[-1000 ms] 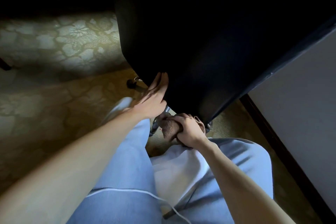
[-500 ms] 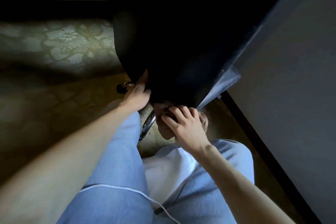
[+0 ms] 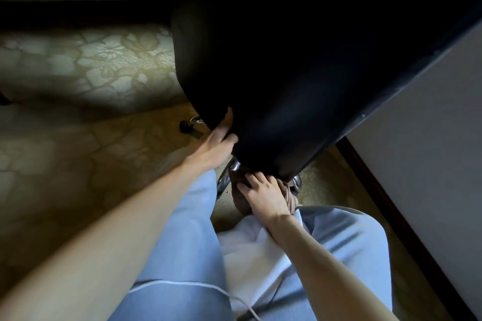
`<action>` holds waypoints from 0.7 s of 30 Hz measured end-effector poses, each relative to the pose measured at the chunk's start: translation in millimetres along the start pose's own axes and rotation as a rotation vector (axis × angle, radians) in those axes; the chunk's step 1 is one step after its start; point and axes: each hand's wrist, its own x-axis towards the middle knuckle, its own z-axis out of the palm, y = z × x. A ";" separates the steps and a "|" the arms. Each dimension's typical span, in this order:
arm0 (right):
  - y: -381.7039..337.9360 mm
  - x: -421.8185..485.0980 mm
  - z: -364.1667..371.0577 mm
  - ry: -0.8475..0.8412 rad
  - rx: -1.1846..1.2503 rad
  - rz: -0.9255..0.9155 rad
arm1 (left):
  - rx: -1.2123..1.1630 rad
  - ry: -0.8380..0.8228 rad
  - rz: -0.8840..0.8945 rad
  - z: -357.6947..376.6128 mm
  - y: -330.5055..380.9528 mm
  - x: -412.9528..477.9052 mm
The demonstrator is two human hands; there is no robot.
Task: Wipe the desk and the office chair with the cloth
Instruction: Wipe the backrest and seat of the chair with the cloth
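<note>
Far out at 9 o'clock the floral carpet [image 3: 104, 65] catches a patch of light. Closer in, a black caster [image 3: 185, 126] sits on the floor at the 10 o'clock side of your left hand [image 3: 217, 144]. That hand holds the lower rim of the black office chair [image 3: 287, 73]. Your thumb lies up along the outside of the rim toward 12 o'clock, and your fingers bend in against the edge, their tips hidden by the dark upholstery. The chair fills the top and centre of the view and slopes down toward 6 o'clock, where its underside meets the metal. A chrome leg [image 3: 223, 179] of the base shows just below your left hand, at its 6 o'clock. The brown cloth [image 3: 241, 204] is bunched against the chair's base under the seat, between the chrome leg and a second bit of chrome at 3 o'clock of it. Your right hand [image 3: 263, 197] sits on top of the cloth with its fingers curled over the bundle, pressing it into the base. More of the cloth spills out at the hand's 3 o'clock side. Your light blue trousers [image 3: 182, 255] and a white shirt hem [image 3: 250, 247] fill the 6 o'clock part of the view, and a thin white cord [image 3: 182, 284] runs across them. From 3 to 5 o'clock runs a pale wall [image 3: 430, 151], with a dark baseboard [image 3: 386, 206] at its foot.
</note>
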 end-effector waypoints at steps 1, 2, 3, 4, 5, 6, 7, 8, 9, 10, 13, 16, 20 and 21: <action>-0.9 3.1 1.6 -0.036 0.024 0.004 | -0.011 -0.013 0.011 -0.3 0.1 -0.9; -1.4 5.7 2.6 -0.073 0.040 0.012 | -0.019 -0.024 0.024 -0.5 0.7 -1.7; -2.0 8.6 2.4 -0.109 0.051 0.025 | -0.026 -0.035 0.036 -1.4 0.9 -2.0; -3.0 11.5 1.9 -0.143 0.057 0.040 | -0.034 -0.047 0.047 -2.5 0.9 -2.1; -3.7 13.7 0.6 -0.172 0.067 0.060 | -0.042 -0.059 0.056 -3.3 0.9 -2.2; -4.2 15.7 -1.1 -0.195 0.083 0.083 | -0.049 -0.070 0.063 -4.1 0.7 -2.2; -4.2 17.3 -3.3 -0.208 0.103 0.104 | -0.053 -0.078 0.067 -5.1 0.1 -2.1; -3.6 18.1 -5.8 -0.209 0.121 0.120 | -0.045 -0.081 0.072 -5.6 -1.0 -1.9; -2.3 18.4 -8.6 -0.201 0.137 0.129 | -0.025 -0.078 0.077 -5.9 -1.8 -1.2; -0.3 18.1 -11.1 -0.179 0.151 0.136 | -0.001 -0.073 0.082 -5.9 -2.0 -1.0; 5.7 13.3 -18.5 -0.085 0.143 0.132 | 0.001 -0.073 0.110 -4.1 2.7 -3.4; 7.7 3.4 -30.7 -0.020 0.088 0.083 | -0.098 -0.091 0.147 -1.9 6.6 -4.5; 13.5 -19.0 -59.4 0.160 0.064 0.043 | -0.045 -0.046 0.173 -8.8 -3.7 4.8; 15.8 -26.2 -67.8 0.231 0.065 0.033 | -0.011 -0.023 0.177 -11.9 -7.3 7.9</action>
